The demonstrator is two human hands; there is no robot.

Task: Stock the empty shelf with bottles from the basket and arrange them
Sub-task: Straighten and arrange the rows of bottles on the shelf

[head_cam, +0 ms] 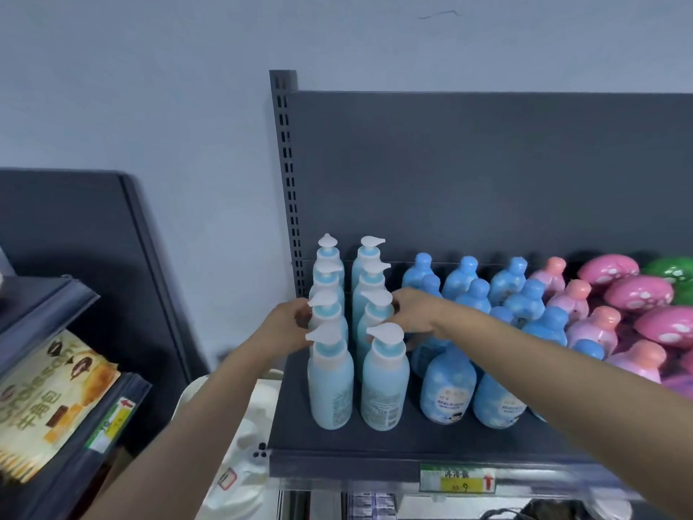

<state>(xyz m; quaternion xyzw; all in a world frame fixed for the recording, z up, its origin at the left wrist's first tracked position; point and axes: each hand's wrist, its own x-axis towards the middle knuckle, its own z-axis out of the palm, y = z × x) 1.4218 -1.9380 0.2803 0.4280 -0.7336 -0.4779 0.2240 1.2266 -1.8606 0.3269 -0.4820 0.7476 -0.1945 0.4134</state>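
Two rows of light-blue pump bottles (384, 384) with white pump heads stand on the dark grey shelf (375, 441) at its left end. My left hand (288, 326) rests against the left side of the left row, fingers on the third bottle (327, 313) from the back. My right hand (414, 313) touches the right side of the right row, at the third bottle (377, 313). Whether either hand truly grips a bottle is unclear. No basket is in sight.
Blue round-capped bottles (446, 388), pink bottles (592, 328), pink mushroom bottles (637, 292) and a green one (671, 270) fill the shelf to the right. A white bag (240, 444) lies below left. Another shelf with snack packets (45, 403) stands at left. A price tag (457, 480) hangs on the front edge.
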